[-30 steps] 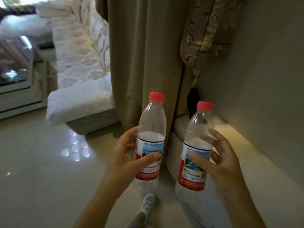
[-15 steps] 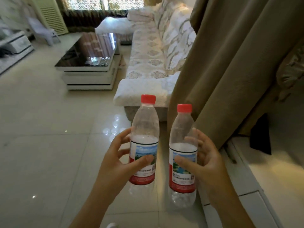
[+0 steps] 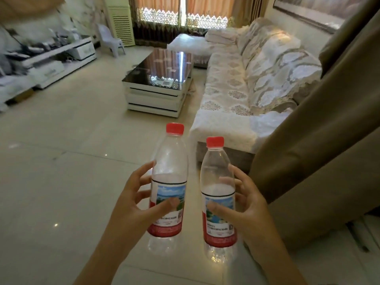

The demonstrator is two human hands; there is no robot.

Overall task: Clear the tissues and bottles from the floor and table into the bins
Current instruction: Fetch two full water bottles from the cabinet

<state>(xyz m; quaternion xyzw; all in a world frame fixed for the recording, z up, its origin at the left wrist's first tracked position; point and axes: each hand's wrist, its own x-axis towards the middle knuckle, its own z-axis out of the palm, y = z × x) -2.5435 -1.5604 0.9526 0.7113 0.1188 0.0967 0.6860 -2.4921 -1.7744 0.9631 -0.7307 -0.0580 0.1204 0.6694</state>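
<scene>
I hold two clear plastic water bottles upright in front of me, both with red caps and red-and-blue labels. My left hand (image 3: 133, 204) grips the left bottle (image 3: 169, 167) around its label, thumb in front. My right hand (image 3: 244, 206) grips the right bottle (image 3: 218, 177) the same way. The bottles stand side by side, a small gap between them. No tissues or bins are in view.
A glossy tiled floor (image 3: 61, 171) stretches ahead. A black-topped white coffee table (image 3: 158, 83) stands in the middle of the room, a long covered sofa (image 3: 246, 85) to its right. A beige curtain (image 3: 318, 151) hangs close on my right. A TV stand (image 3: 47, 60) lines the left wall.
My view has swung left from the curtain and wall into the open living room. Both hands keep the same hold on the bottles, which have come closer together.
</scene>
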